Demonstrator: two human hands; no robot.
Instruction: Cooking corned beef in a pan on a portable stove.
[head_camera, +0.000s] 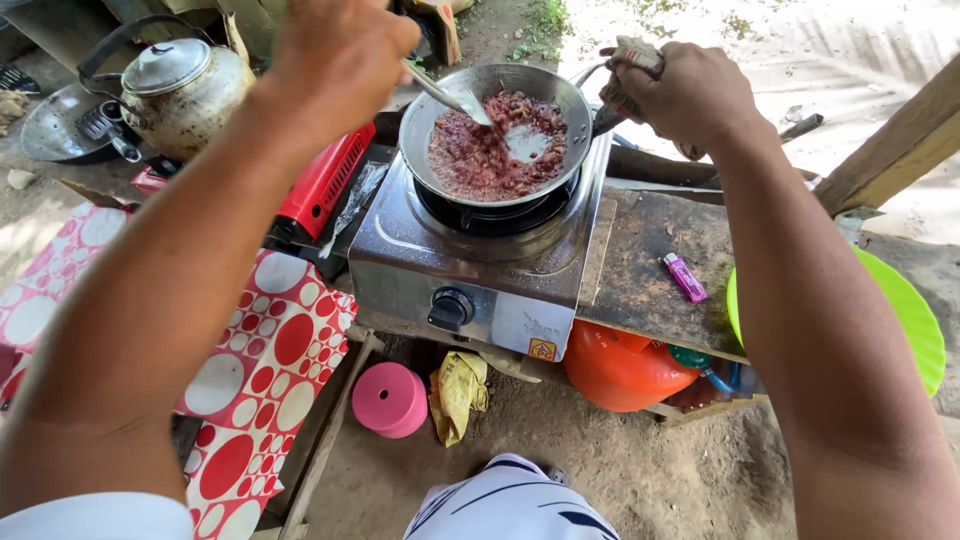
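Below and between both hands, the dark wooden bench (640, 270) carries a steel single-burner gas stove (480, 270) with a black knob on its front. Under the left forearm a red cloth with white circles (270, 350) covers the near end of the bench. Beneath the right forearm a bright green round basin (915, 320) shows past the bench edge, and lower down, between the arms, an orange gas cylinder (620, 370) stands under the bench. To the outside of the left hand a dull metal kettle (185, 90) with a lid sits on the bench, and just below that hand lies a red ribbed canister (325, 180). On the stove, between the two hands, rests a round metal pan (495, 130) tilted a little, holding chopped reddish-purple pieces in oil. The right hand (685, 90) is closed around a folded cloth (630, 70) wrapped on the pan's handle. The left hand (340, 55) is closed around a metal spoon (450, 97), whose tip dips into the pan's contents. On the ground below the left forearm stands a pink cup (390, 400) upside down, and near the right forearm a small pink lighter (684, 277) lies on the bench.
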